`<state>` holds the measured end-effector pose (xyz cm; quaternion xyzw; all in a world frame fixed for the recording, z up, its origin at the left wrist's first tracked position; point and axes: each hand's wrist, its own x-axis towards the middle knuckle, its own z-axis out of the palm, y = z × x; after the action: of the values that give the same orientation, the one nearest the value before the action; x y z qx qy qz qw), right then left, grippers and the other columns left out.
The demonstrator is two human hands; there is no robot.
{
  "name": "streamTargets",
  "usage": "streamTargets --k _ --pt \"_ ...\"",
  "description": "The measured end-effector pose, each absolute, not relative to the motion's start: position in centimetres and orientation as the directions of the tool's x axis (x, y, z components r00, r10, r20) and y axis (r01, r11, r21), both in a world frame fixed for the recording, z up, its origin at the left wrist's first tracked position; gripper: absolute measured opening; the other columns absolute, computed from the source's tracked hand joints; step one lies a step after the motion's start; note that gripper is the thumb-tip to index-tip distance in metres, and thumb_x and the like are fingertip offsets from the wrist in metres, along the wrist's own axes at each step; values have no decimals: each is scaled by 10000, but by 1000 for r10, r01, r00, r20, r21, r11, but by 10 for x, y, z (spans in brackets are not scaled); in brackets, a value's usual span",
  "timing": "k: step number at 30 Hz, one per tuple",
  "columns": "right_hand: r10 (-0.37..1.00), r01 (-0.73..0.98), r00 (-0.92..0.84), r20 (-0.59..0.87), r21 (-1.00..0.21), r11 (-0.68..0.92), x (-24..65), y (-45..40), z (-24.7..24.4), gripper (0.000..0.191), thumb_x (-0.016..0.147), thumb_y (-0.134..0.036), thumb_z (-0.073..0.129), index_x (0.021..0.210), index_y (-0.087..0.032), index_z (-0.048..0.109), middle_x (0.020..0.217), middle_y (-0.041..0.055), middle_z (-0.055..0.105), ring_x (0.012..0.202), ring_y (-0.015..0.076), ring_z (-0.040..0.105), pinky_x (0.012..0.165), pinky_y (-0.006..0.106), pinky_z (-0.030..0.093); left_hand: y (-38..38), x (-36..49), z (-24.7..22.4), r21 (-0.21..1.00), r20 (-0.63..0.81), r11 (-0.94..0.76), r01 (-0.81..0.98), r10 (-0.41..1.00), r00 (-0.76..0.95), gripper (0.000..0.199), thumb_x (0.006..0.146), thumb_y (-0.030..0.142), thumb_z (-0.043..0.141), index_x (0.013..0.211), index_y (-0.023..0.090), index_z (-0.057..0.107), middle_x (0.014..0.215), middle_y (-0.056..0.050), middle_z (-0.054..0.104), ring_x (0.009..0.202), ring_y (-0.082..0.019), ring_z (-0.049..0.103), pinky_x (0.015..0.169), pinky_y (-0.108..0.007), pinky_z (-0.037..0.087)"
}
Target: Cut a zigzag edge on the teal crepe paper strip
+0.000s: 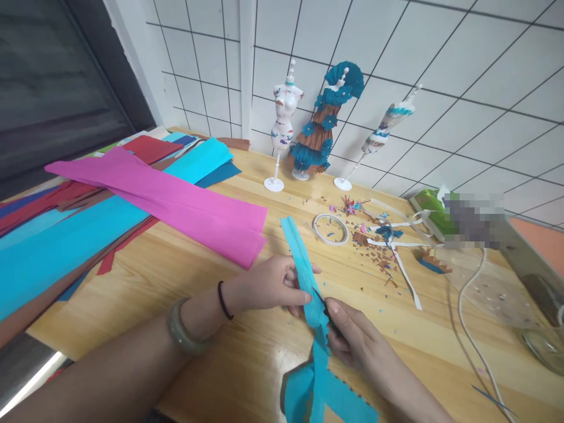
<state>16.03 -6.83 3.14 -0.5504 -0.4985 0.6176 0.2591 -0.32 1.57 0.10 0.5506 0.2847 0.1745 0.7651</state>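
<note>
A long turquoise crepe paper strip runs between my hands, its lower part folding down over the table's near edge. My left hand is closed on the strip, thumb in front and fingers behind. In my right hand is a pair of small dark scissors, mostly hidden by the fingers, with the blades at the strip's right edge. Small notches run along that edge below the blades. A bracelet and a dark band are on my left wrist.
Coloured paper sheets, a pink one on top, lie at left. Behind stand two bare dress forms and one in a teal-brown paper dress. A tape roll, paper scraps, a white cable and a glass jar lie at right.
</note>
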Motion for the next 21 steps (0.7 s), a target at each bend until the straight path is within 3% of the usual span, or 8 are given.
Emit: streamTargets --k 21 --pt "884 199 -210 -417 -904 -379 163 -69 27 463 862 -560 324 792 -169 564 547 -70 207 488 101 198 454 235 191 14 -3 5 958 -258 263 112 627 735 548 638 252 671 1142 124 499 669 -2 616 605 -130 585 559 -250 480"
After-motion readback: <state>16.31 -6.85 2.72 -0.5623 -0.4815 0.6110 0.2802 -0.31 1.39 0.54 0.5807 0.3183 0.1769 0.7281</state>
